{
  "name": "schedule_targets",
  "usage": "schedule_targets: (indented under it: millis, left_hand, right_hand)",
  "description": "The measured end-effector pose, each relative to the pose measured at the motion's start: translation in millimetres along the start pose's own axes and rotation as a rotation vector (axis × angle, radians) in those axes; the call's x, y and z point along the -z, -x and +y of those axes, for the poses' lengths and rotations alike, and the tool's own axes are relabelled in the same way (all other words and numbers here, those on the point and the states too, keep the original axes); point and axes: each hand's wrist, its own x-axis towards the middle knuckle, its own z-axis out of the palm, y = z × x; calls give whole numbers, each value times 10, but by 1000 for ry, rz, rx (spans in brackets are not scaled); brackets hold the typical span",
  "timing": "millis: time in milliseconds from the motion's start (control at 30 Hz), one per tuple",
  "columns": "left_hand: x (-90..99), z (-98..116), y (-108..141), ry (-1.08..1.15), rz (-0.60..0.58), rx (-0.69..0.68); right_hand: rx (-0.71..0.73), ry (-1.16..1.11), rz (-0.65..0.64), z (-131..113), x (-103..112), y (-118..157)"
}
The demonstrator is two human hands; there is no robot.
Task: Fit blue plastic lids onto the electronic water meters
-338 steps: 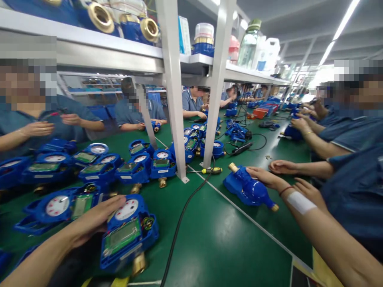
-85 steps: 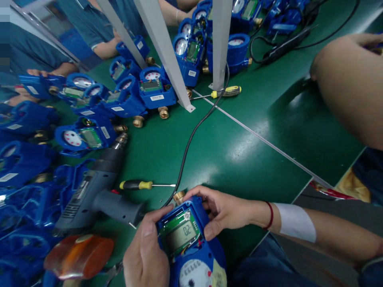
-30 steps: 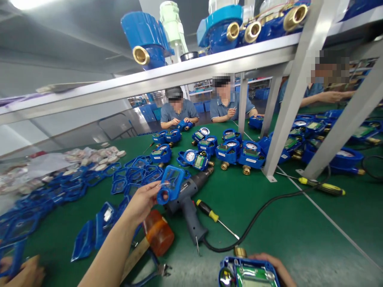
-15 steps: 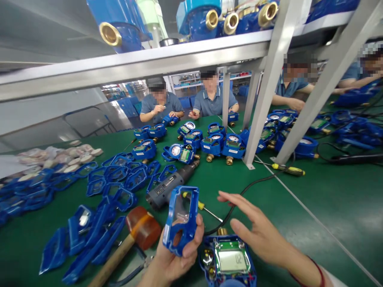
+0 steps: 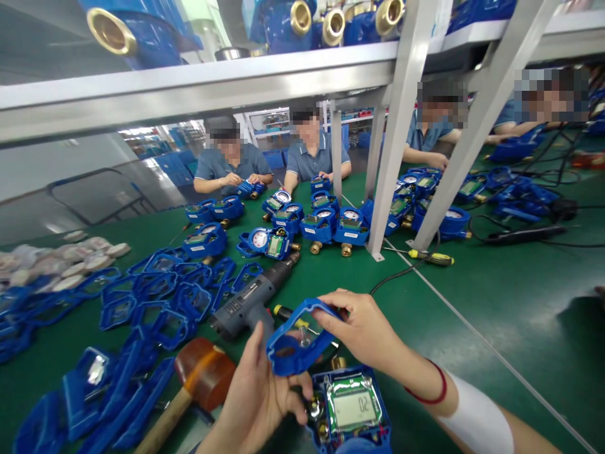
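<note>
I pinch one end of the blue cover between the thumb and fingers of my right hand. My left hand is spread, palm up, with the thumb raised beside the cover's other end and the fingers curling below it; I cannot tell how firmly they touch it. The cover is tilted in the air, near the open meter and a little to its left. The meter lies with its green board and lit screen facing up, the screen showing a 0 and a 2, and its brass fitting pointing away from me; its near end is out of sight. To the left, on the green counter, lies a mallet with an amber head. Beyond it is a heat gun, with a screwdriver partly hidden behind the cover. Blue frames lie heaped farther left. Past the heat gun stand more meters, and across the counter co-workers sit with their own hands at work.
</note>
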Motion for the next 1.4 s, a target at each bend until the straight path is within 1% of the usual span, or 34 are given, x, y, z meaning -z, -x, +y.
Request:
schedule_targets:
  millis: [100,200,300,400,500,600,800,933,1067,1167,1233,1267,1333,1400]
  left_hand:
    - [16,-26,18,-146,132,-180]
    - [71,-44,3,-307,268,-300]
    - [112,-10,-26,-455,360,-341]
    - [106,50,-42,-572,421,-361]
    - [83,91,-57,-625,449,-376]
    - [92,100,-81,-641,460,-372]
    - [164,75,-117,-596,432,-349]
    - [97,84,-108,-450,375,-292]
    - [35,121,-82,-358,281,-220]
    - [54,121,-69,-363,209,-226]
    - [79,107,-62,-382,172,-233]
    - [89,98,-55,-388,153,-233]
    - [103,77,-25,-437,111,-226]
    - [104,41,37,-548,70,-240]
  right_hand:
    - [-90,-41,33,50,-28,17]
    - [-147,-111,-5,93,-41,45]
    - [-182,-197,-71,127,-17,72]
    - [-207,-303,-147,163,30,74]
    - [-243,-403,-200,207,66,60]
    - [-277,-473,-218,252,75,49]
    - [-300,-549,-236,336,50,66]
    - [-282,-564,-183,403,59,107]
    - [-268,-558,-145,443,108,186]
    - [-265,-537,-130,415,162,272]
    - [-215,-444,-100,369,207,339]
    - [-167,-364,-84,343,232,375]
    - [-18,-194,-60,299,285,456]
    - [156,-94,-62,278,340,555]
